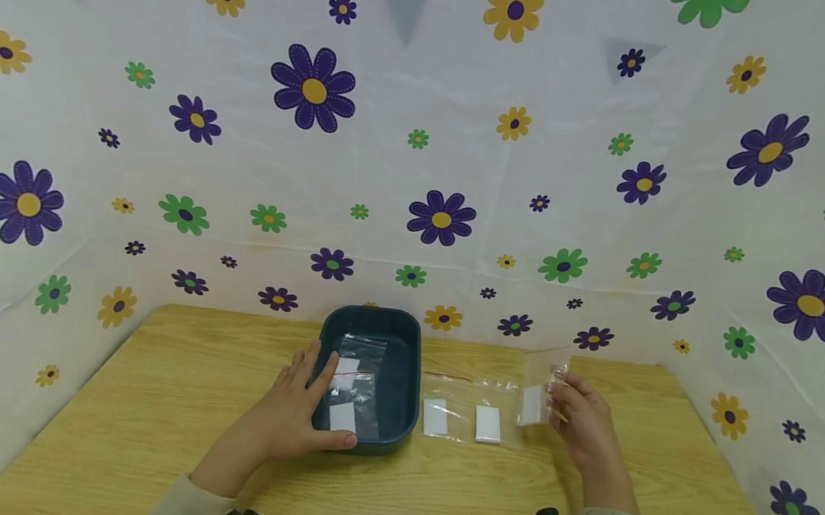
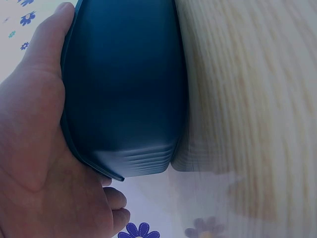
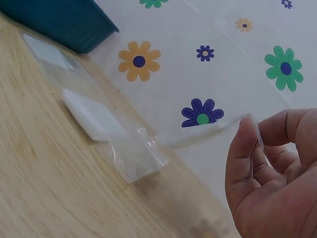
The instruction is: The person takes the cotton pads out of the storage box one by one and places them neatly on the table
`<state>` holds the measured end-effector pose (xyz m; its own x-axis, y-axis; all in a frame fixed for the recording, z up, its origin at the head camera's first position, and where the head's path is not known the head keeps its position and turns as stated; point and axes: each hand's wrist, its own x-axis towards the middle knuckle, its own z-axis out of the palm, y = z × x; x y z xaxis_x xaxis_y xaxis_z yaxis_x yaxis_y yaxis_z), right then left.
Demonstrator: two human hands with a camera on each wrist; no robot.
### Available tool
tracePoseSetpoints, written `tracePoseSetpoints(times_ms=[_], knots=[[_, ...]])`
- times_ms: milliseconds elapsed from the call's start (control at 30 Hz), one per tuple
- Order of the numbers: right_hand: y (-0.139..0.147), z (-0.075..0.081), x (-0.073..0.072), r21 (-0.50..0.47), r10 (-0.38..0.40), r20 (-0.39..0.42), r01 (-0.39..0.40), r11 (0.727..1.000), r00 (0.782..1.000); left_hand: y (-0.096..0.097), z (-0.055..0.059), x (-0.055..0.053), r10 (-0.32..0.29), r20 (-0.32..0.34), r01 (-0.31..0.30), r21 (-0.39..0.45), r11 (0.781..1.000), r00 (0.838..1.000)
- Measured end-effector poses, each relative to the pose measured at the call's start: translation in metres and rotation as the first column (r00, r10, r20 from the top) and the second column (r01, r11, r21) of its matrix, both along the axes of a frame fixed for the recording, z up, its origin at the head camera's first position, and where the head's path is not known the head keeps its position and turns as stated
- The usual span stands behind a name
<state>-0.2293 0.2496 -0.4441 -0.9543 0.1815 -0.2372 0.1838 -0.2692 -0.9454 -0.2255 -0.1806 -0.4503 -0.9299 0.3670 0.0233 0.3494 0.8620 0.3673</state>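
Observation:
My right hand [image 1: 580, 413] pinches the edge of a clear zip bag [image 1: 546, 360] with a white piece inside, held up off the table. In the right wrist view, thumb and forefinger of the right hand [image 3: 277, 173] meet on the bag's edge. Spread fingers of my left hand [image 1: 285, 419] rest on the left rim of a dark teal tray [image 1: 400, 391]. Seen from the left wrist, the left hand [image 2: 37, 134] lies along the tray's rim [image 2: 126, 89]. Inside the tray, two zip bags [image 1: 366, 412] with white pieces overlap.
Between the tray and my right hand, two more zip bags lie on the wooden table [image 1: 397, 501], one with a white piece [image 1: 435, 417] and one with another white piece [image 1: 488, 425]. A flower-printed cloth [image 1: 382, 169] hangs behind and along both sides.

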Motion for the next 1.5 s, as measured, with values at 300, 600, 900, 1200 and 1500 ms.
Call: tracePoseSetpoints(times_ms=[300,600,900,1200,1500], knots=[[0.004,-0.005,0.0,-0.003,-0.014,0.015,0.014,1.0,1.0,0.0,-0.001,0.001,0.003,0.0,-0.003,0.002,1.0,1.0],[0.01,-0.009,-0.001,0.001,-0.013,0.027,0.013,1.0,1.0,0.001,0.001,0.001,0.01,-0.009,-0.01,0.004,1.0,1.0],[0.015,-0.016,-0.004,0.022,-0.02,0.054,0.019,1.0,0.998,0.0,0.001,0.0,0.008,-0.008,-0.008,-0.002,1.0,1.0],[0.018,-0.017,-0.003,0.103,-0.02,0.062,0.014,0.995,0.998,0.0,0.0,0.0,0.004,-0.013,-0.004,-0.01,1.0,1.0],[0.023,-0.018,0.002,0.289,-0.018,0.126,-0.019,0.957,0.992,0.0,0.0,0.0,-0.003,-0.018,0.003,-0.001,1.0,1.0]])
